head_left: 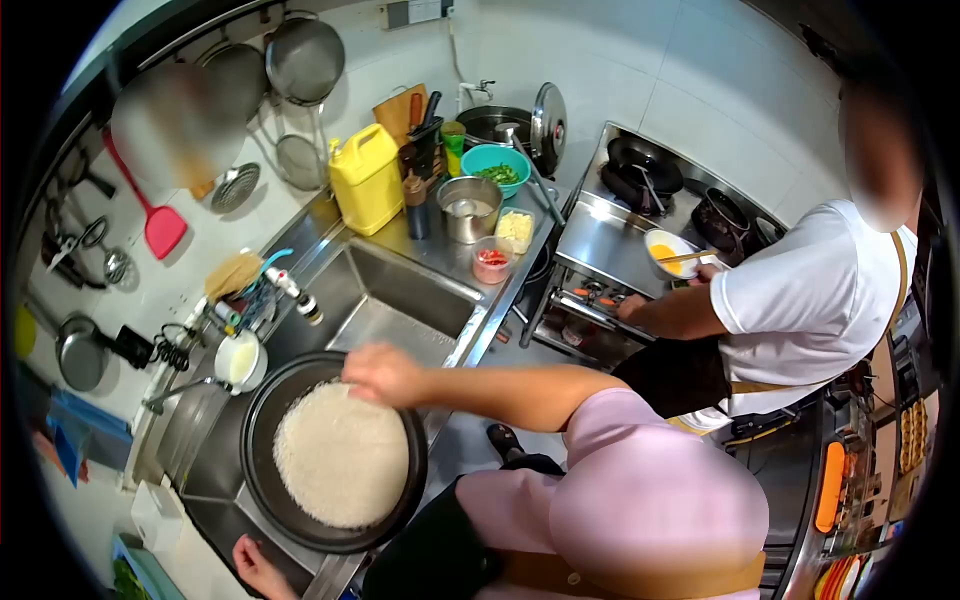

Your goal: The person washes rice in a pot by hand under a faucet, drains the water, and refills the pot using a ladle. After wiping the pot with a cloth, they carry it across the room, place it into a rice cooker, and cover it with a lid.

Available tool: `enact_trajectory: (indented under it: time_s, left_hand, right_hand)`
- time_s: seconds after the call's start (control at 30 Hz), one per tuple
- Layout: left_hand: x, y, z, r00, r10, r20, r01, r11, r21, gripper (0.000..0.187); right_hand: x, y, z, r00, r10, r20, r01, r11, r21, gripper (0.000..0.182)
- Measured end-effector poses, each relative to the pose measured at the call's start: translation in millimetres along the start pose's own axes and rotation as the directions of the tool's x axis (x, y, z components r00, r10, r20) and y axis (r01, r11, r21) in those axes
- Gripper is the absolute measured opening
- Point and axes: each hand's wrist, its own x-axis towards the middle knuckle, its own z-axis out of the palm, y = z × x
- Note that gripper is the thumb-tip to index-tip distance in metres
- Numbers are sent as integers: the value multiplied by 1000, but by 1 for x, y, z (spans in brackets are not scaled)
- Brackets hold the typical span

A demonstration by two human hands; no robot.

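White tiled walls (620,60) fill the top of the frame, above a stainless steel counter (420,245) and a dark grey floor (470,440) at lower centre.

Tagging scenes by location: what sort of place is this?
Likely a commercial kitchen: stainless sink, gas stove with woks, pans hung on the wall, and a big pan of rice.

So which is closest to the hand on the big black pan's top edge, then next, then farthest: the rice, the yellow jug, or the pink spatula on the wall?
Measured from that hand, in the head view:
1. The rice, just below it in the black pan.
2. The yellow jug, up behind the sink.
3. The pink spatula, hanging far left on the wall.
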Motion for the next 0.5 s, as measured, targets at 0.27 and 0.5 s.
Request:
enact_trajectory:
  time_s: [0.27, 0.5]
  left_hand:
    - [15, 105, 67, 976, 189, -109, -166, 968, 190, 21]
    - [-16, 208, 189, 992, 112, 62, -125, 954, 273, 17]
  right_hand:
    - [-73, 285, -223, 515, 367, -774, -742, 644, -188, 29]
    - [-212, 462, -269, 163, 803, -574, -984, 87, -156, 38]
